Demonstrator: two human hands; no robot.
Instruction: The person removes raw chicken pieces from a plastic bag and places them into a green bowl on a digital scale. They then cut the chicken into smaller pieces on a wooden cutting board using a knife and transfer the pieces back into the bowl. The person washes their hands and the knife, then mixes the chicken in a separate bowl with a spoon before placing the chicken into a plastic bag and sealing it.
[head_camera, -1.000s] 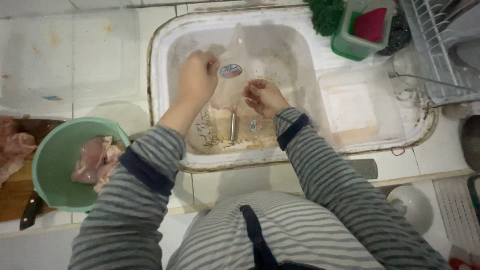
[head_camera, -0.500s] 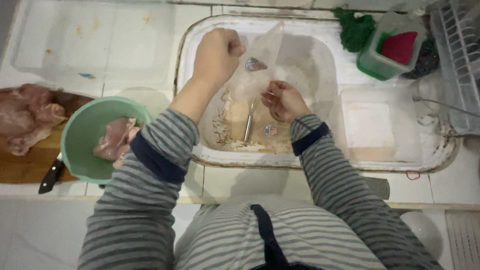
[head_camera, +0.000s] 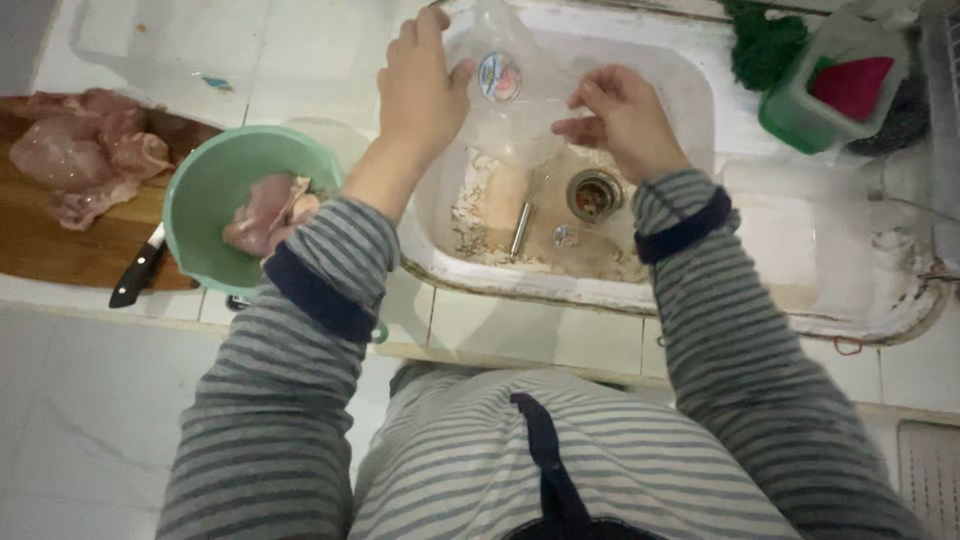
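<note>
Over the white sink (head_camera: 700, 290) both hands hold a clear plastic bag (head_camera: 520, 110) with a round sticker on it. My left hand (head_camera: 420, 80) grips the bag's left edge near the top. Pinching its right edge is my right hand (head_camera: 625, 115). The bag hangs between them, above the sink's drain (head_camera: 593, 194). A small metal piece (head_camera: 520, 228) lies on the stained sink floor below.
A green bowl (head_camera: 215, 190) with raw chicken pieces stands left of the sink. Beyond it, more raw chicken (head_camera: 85, 150) lies on a wooden board with a black-handled knife (head_camera: 135, 272). A green tub (head_camera: 835, 90) with a red sponge sits at the back right.
Both hands have lifted the bag higher over the sink and spread it wider. The view has shifted right, so the bowl and board sit further left.
</note>
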